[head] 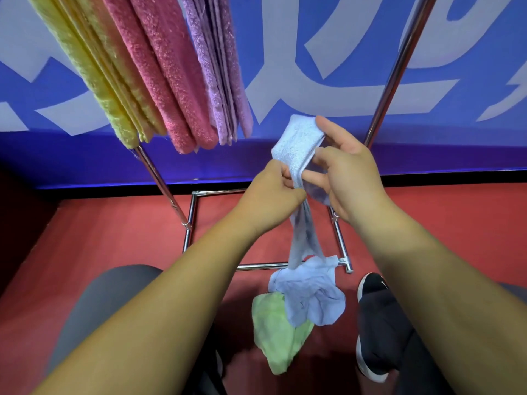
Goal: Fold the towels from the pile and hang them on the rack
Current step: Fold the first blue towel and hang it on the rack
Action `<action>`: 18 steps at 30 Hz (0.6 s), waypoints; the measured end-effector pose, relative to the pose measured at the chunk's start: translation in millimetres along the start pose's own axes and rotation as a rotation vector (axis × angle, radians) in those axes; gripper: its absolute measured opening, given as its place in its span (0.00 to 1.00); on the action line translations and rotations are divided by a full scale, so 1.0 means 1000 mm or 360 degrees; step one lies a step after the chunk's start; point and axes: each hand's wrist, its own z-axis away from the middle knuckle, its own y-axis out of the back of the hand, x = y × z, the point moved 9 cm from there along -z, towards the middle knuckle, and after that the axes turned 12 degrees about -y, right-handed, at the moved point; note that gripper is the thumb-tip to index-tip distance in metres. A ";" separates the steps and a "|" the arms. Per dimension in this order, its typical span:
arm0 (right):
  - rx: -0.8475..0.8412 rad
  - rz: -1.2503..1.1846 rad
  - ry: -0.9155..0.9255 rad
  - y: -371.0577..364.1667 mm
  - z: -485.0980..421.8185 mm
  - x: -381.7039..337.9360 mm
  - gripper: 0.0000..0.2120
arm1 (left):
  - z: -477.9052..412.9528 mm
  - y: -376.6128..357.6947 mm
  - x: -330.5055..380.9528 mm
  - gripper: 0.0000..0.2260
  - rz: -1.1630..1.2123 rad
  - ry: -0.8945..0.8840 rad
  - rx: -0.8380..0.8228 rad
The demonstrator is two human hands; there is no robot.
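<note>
Both hands grip a blue towel at frame centre.
Low in the frame a green towel lies on the red floor; above it, the left hand and right hand pinch the blue towel, its tail trailing down; yellow, pink and purple towels hang on the rack, upper left.

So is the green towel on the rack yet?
No, the green towel lies crumpled on the red floor, partly under a blue one.

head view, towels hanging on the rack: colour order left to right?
yellow towel → pink towel → purple towel. Right of those, the light blue towel is not hung; the left hand and right hand hold it.
</note>
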 end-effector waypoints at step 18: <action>0.0388 0.0966 0.0280 0.015 0.005 -0.006 0.27 | -0.002 0.006 -0.013 0.05 -0.0352 -0.0259 0.0361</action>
